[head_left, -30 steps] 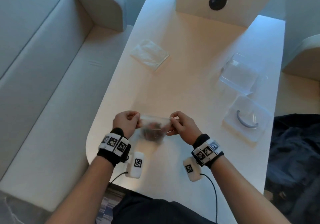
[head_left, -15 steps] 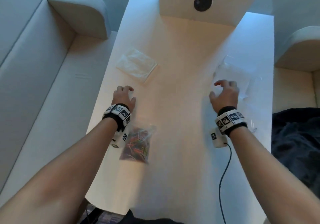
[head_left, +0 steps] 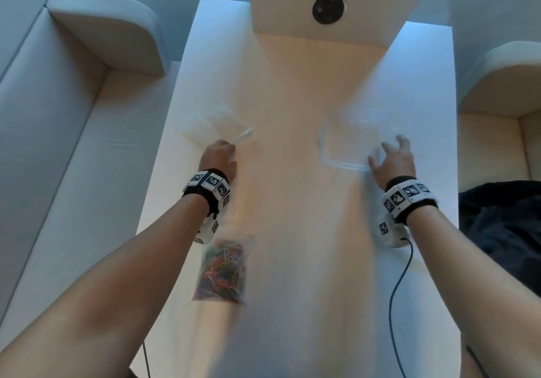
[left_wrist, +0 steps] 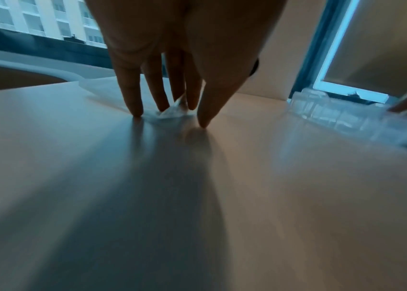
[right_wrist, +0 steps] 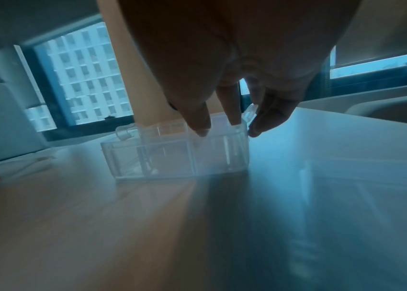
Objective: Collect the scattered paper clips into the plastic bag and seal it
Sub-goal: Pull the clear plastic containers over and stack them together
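clips looked bagged, hands off on other stuff

the plastic bag point(head_left: 223, 272) lay flat on the counter point(head_left: 292, 231) near the person, just beside the left forearm, stuffed with colourful paper clips point(head_left: 224, 269). no loose clips showed anywhere on the counter, so collecting looked done. whether the top strip was actually pressed closed, couldn't tell, too blurry up there. so probably finished or one check away.

neither hand was on that bag. the left hand point(head_left: 218, 156) was stretched forward, palm down, fingers point(left_wrist: 133, 98) pointing down onto the near edge of a second clear bag point(head_left: 210, 124) farther out. the wrist view showed a bit of film bunched between the fingertips, so that grip looked like a light pinch on it.

the right hand point(head_left: 392, 158) was reaching out too, fingers spread and loosely bent over the near corner of a clear plastic box point(head_left: 355, 137). tips at the rim, thumb beside the wall, a wide grip not really closed on anything.
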Available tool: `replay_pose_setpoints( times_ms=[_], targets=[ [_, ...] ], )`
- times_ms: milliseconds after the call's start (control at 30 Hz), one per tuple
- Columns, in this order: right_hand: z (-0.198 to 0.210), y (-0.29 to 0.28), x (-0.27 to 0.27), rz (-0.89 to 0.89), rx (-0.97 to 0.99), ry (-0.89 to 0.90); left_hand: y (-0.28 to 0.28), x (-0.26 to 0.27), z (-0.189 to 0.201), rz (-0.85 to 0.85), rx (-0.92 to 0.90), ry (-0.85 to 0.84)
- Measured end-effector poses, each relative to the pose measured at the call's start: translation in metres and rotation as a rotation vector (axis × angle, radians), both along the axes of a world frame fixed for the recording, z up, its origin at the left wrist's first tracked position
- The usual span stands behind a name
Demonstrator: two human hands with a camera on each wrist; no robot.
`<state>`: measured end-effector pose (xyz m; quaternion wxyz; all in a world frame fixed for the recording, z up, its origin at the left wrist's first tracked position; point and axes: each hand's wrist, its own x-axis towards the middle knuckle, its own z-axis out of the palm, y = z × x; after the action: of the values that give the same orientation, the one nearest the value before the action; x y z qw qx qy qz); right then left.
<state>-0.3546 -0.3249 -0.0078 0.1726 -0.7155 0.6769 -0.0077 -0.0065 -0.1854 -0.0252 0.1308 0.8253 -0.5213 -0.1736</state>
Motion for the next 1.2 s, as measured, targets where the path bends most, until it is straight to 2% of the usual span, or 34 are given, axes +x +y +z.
replay_pose_setpoints(
  times_ms=[100,167,267,400,500,633,767,833,933,1033,1133,1200],
  targets=[
    [0.002,0.031,0.019,0.075,0.031,-0.055,0.010,0.001,0.010,0.191,-0.062,0.080],
    [0.003,0.060,0.024,0.105,0.060,-0.099,0.019,-0.007,0.027,0.277,-0.180,0.176],
    [0.003,0.109,0.022,0.136,0.097,-0.138,0.036,-0.041,0.057,0.172,-0.449,0.296],
    [0.006,0.171,0.004,0.152,0.127,-0.125,0.069,-0.113,0.069,-0.073,-0.532,0.398],
    [0.011,0.209,-0.016,0.129,0.143,-0.118,0.109,-0.159,0.053,-0.210,-0.470,0.430],
    [0.023,0.241,-0.037,0.103,-0.038,-0.189,0.166,-0.197,0.024,-0.306,-0.304,0.473],
    [0.023,0.250,-0.050,0.523,-0.211,-0.278,0.185,-0.211,0.020,-0.331,-0.232,0.496],
    [0.019,0.250,-0.055,0.594,-0.166,-0.301,0.184,-0.213,0.020,-0.356,-0.198,0.486],
    [0.016,0.244,-0.060,0.477,0.049,-0.289,0.177,-0.213,0.018,-0.362,-0.137,0.468],
    [0.019,0.232,-0.059,0.493,0.179,-0.265,0.163,-0.213,0.018,-0.335,-0.117,0.426],
    [0.022,0.213,-0.062,0.397,0.125,-0.422,0.142,-0.213,0.018,-0.305,-0.055,0.361],
    [0.019,0.192,-0.070,0.156,-0.008,-0.510,0.126,-0.213,0.017,-0.308,-0.003,0.294]
  ],
)
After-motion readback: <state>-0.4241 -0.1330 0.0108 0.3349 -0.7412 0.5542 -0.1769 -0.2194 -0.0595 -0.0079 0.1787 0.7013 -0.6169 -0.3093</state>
